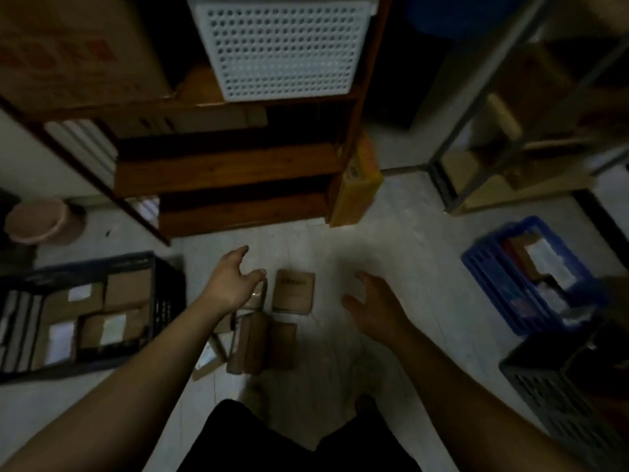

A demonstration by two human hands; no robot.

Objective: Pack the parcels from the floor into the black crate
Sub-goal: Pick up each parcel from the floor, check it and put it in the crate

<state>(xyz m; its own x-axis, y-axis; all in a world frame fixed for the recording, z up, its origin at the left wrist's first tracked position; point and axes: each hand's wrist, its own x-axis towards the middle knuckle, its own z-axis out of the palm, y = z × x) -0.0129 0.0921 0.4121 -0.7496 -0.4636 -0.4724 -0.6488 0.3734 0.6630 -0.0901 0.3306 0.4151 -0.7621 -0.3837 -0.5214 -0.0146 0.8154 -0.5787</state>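
Head view | parcels [293, 296] lay on floor [391, 233] at 6 o'clock, black crate [166, 301] at 9 o'clock | left hand [235, 284], right hand [374, 308]: grip spread, empty | risk: upright parcels could topple if nudged.

2 hands [231, 284] [374, 310], 3 crates [165, 301] [490, 277] [551, 400], 1 white basket [286, 49], approx 5 floor pkgs [293, 296] [283, 345] [256, 349].

- Bare floor [418, 253] lies open mid-frame, from my right hand [377, 308] across to the blue crate [490, 277] at right.
- The wooden shelf [238, 172] and the yellow box [357, 185] beside its right post close off the upper centre.
- Parcels [262, 342] crowd the floor under my left hand [231, 281].
- The black crate [166, 301] at left is open on top, but boxes [127, 289] cover most of its bottom.
- A dark crate [561, 403] walls off the lower right.
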